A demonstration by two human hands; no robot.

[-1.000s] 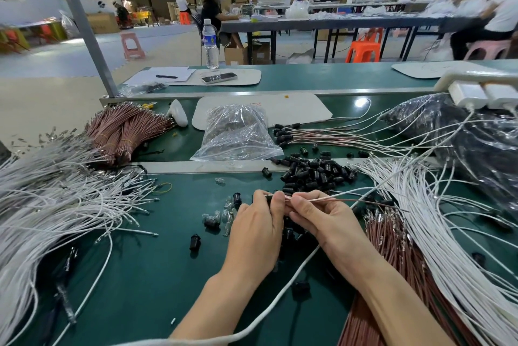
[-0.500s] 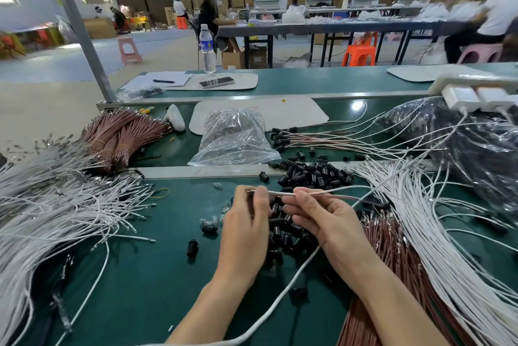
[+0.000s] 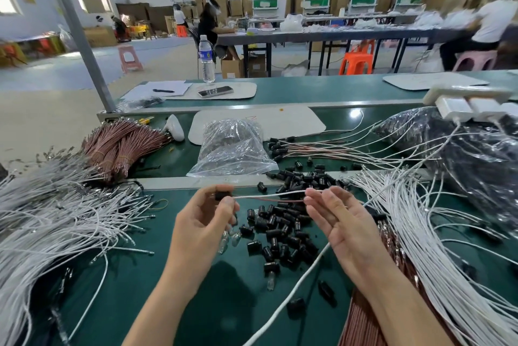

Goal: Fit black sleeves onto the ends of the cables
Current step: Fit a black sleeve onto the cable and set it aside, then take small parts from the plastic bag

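My left hand [image 3: 204, 216] pinches a black sleeve [image 3: 222, 195] that sits on the ends of a white cable [image 3: 269, 194] and a brown cable [image 3: 277, 200]. The two cables run rightward to my right hand [image 3: 339, 222], whose fingertips pinch them, palm turned up. Both hands hover above a scattered pile of loose black sleeves [image 3: 283, 230] on the green table [image 3: 179, 284]. A second heap of sleeves [image 3: 305, 177] lies just behind.
White cables are heaped at left [image 3: 53, 222] and fanned at right [image 3: 414, 233]. Brown cable bundles [image 3: 120, 146] lie at far left, more brown cables [image 3: 392, 244] by my right wrist. A clear plastic bag [image 3: 232, 149], sleeved cables [image 3: 316, 149] and a dark bag [image 3: 471, 155] lie behind.
My hands have lifted off the sleeve pile and drawn apart, stretching the two cables between them. The black sleeve now sits at the cable ends in my left fingers.
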